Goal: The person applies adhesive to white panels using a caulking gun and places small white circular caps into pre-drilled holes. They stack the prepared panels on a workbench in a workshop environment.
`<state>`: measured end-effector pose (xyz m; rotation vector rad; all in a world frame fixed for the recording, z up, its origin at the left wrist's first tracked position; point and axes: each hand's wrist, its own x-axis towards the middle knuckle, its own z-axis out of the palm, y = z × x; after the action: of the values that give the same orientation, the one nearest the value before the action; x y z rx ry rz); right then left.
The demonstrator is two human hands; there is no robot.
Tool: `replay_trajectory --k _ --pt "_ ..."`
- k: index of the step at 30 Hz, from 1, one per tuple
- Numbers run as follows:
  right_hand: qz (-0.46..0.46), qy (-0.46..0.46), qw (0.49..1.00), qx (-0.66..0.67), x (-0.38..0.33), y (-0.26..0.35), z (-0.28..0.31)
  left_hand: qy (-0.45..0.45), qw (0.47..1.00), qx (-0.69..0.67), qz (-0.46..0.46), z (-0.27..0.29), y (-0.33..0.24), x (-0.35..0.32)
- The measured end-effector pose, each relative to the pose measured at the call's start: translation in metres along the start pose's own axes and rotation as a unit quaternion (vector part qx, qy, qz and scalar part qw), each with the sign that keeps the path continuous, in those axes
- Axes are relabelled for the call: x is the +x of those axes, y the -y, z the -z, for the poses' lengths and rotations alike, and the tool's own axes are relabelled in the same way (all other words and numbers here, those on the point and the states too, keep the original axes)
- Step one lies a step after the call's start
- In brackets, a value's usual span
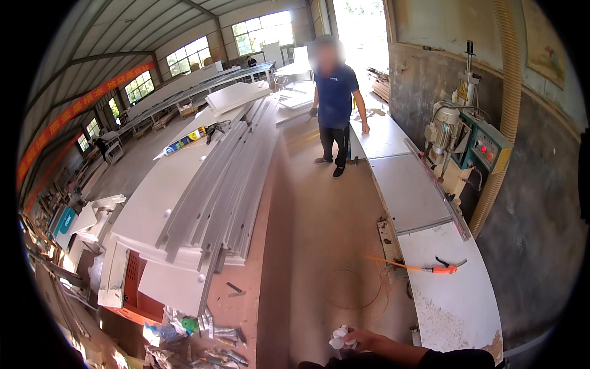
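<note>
The right hand [362, 337] is closed around a crumpled white cloth [340, 337], which bunches out just left of its fingers. The left hand is out of view. Up and right of the hand lies an orange air blow gun [444, 268] on the white tabletop [458, 307].

Single head-worn fisheye view, looking forward and down a workshop floor [332, 234] – workbench [430, 215] near right

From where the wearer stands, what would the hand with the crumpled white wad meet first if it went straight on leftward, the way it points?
Probably nothing close: the hand points left over bare floor. Farther on lies the scrap pile below the stacked white panels, though depth is unclear.
</note>
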<state>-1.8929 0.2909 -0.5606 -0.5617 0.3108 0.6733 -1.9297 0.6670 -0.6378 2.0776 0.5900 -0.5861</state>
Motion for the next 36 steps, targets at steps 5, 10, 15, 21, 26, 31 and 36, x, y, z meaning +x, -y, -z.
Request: replay_trajectory --k 5,10,15,21,26,31,36 --pt "0.064 0.049 0.996 0.05 0.052 0.098 0.039 -0.049 0.993 0.074 -0.074 -0.026 -0.067 0.075" --pt "0.125 0.029 0.99 0.066 0.112 0.208 0.039 0.092 0.986 -0.113 -0.083 -0.051 -0.205 0.195" --pt "0.156 -0.06 0.984 0.066 0.172 0.337 0.073 0.14 0.981 0.039 -0.132 -0.083 -0.388 0.302" --pt "0.232 -0.125 0.96 0.096 0.195 0.499 0.083 0.209 0.965 -0.027 -0.156 -0.132 -0.576 0.431" --pt "0.316 -0.096 0.933 0.145 0.258 0.65 0.083 0.251 0.933 0.04 -0.255 -0.17 -0.737 0.531" --pt "0.25 -0.013 0.961 0.12 0.36 0.796 0.133 0.22 0.927 0.067 -0.295 -0.187 -0.871 0.586" --pt "0.222 0.024 0.971 0.089 0.496 0.982 0.173 0.178 0.961 0.073 -0.197 -0.209 -0.977 0.683"
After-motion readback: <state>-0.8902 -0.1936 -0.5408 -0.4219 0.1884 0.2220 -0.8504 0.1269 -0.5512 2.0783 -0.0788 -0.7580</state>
